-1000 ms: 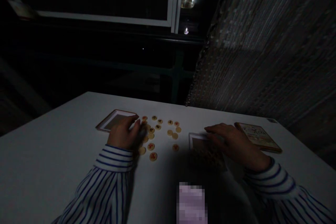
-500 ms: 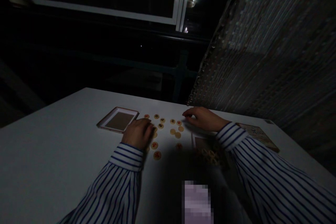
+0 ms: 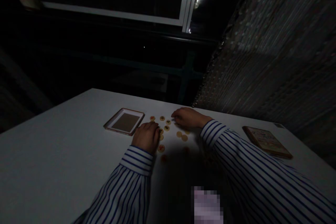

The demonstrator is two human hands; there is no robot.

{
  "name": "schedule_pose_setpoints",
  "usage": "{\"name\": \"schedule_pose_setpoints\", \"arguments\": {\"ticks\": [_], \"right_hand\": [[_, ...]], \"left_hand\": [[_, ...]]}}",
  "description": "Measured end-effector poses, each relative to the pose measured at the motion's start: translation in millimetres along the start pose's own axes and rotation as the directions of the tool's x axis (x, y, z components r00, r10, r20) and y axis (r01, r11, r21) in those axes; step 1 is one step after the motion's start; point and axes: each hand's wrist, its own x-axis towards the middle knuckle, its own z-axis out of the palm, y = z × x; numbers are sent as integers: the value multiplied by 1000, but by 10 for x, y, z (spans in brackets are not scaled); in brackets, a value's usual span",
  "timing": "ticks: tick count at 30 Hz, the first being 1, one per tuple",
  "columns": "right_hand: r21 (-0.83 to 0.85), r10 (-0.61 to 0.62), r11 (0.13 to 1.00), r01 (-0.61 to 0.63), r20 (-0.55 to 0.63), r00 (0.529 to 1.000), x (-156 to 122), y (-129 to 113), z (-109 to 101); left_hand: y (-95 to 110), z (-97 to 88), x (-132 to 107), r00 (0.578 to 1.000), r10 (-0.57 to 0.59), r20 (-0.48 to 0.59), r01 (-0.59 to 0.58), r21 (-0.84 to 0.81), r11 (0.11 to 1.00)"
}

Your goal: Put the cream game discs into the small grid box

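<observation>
Small round game pieces [image 3: 166, 128] lie scattered between the two hands, some showing characters, others blank. The left hand [image 3: 145, 136] and right hand [image 3: 189, 117] stand apart, palms down, fingers bent, probably to cover several pieces at once; whether either grips any, I cannot tell. Just left of the left hand, a shallow tray [image 3: 118, 131] rests on the bench [image 3: 65, 154], seemingly kept within reach.
</observation>
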Motion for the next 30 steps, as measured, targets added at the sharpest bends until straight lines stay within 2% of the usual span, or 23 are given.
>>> {"name": "schedule_pose_setpoints", "arguments": {"ticks": [5, 12, 20, 30], "right_hand": [[-20, -22, 1000, 24, 56, 998, 107, -66, 102], [25, -29, 999, 27, 82, 996, 205, -73, 234], [37, 6, 999, -10, 104, 995, 225, -152, 233], [6, -38, 999, 38, 91, 995, 232, -109, 282]], "left_hand": [[8, 21, -7, 999, -18, -27, 18, -4, 1000], [18, 6, -7, 1000, -12, -1, 12, -29, 1000], [2, 29, -13, 1000, -13, -3, 13, -45, 999], [21, 25, -13, 1000, -21, 2, 21, -48, 999]]}}
